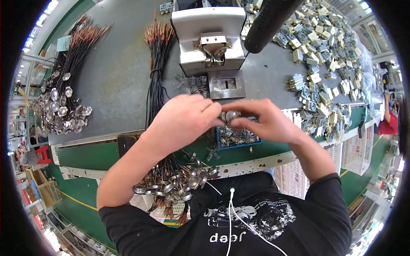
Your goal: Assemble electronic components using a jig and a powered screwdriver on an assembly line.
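My left hand (183,117) and my right hand (269,121) meet over the front edge of the bench. Between their fingertips is a small part with a round silver metal cap (231,115); the rest of it is hidden by the fingers. My right thumb and forefinger close around the cap, while the left fingers are pinched at its left side. Just below the hands stands a blue tray (239,141) of small metal pieces. Beyond them lies a steel block with a slotted recess (226,84). Loose coil springs (197,84) are scattered beside that block.
Behind the block stands a silver bench machine (209,25), with a black post (271,23) beside it. Grey-and-cream parts (320,51) heap at right. Black wire bundles (157,81) lie left, one with round metal caps (64,111). More capped wires (179,181) hang below the bench edge.
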A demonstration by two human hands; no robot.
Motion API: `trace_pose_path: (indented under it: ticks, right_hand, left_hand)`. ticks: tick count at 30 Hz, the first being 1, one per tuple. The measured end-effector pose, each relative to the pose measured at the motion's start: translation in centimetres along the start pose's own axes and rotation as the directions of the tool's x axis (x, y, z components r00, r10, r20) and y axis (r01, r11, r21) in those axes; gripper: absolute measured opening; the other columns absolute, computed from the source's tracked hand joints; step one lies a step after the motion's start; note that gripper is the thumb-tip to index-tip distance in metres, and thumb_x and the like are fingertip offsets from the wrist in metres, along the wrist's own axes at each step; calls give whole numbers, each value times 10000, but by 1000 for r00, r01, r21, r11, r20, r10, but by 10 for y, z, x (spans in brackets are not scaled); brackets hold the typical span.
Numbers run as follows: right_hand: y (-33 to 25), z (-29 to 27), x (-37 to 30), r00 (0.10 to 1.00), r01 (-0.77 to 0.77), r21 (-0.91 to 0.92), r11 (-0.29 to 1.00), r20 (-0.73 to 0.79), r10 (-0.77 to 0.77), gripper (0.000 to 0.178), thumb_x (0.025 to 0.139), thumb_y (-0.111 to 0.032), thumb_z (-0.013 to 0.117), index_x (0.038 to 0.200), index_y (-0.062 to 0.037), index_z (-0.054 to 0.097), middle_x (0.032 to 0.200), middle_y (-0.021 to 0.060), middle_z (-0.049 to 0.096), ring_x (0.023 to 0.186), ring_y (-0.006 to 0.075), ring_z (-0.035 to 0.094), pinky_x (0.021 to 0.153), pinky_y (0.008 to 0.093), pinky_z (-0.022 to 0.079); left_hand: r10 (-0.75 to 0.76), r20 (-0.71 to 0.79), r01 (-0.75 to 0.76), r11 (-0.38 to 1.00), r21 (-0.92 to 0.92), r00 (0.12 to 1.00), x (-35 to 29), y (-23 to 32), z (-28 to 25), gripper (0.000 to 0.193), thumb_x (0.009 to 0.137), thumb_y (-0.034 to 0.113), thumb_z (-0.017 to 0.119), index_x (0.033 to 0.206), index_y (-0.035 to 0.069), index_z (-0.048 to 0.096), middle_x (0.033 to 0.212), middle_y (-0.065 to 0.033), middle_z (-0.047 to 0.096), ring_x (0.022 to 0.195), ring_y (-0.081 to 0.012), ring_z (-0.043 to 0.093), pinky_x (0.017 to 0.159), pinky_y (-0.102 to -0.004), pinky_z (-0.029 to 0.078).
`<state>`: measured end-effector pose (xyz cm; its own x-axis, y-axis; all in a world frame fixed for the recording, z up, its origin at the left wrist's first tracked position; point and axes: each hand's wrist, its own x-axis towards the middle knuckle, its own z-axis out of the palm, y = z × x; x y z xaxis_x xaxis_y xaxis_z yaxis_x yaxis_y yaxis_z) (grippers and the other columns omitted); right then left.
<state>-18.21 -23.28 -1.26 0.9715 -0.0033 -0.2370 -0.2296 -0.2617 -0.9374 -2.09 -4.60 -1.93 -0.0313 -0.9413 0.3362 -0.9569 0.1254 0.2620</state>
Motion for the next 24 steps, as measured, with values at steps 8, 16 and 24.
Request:
trace_pose_path:
  ticks: [8,16,24]
  right_hand:
    - [61,-1,4,812,97,-745,660,-325,-485,480,855,-55,758,1324,-76,659,1334,145,653,1140,371,660,970,436,540]
    - [36,-76,-27,813,-184,-809,558,-444,-377,405,894,-20,668,1294,-87,661,1285,152,658,1151,367,636,971,446,525]
    - [62,-137,-36,905,-368,-772,518,-426,9,338,936,-140,651,1265,-61,661,1117,171,727,1035,376,688,925,447,532]
  left_hand:
    - [33,281,-10,996,-83,959,-9,7,2,458,888,288,725,1337,237,650,754,-10,554,743,-202,619,693,-351,474]
    - [79,334,-26,987,-161,939,-13,6,8,447,870,156,708,1309,225,658,920,-17,635,927,-194,641,850,-347,463]
    - [78,337,-31,989,-143,938,-12,9,13,472,870,76,638,1311,244,635,914,-7,616,921,-187,638,841,-341,464]
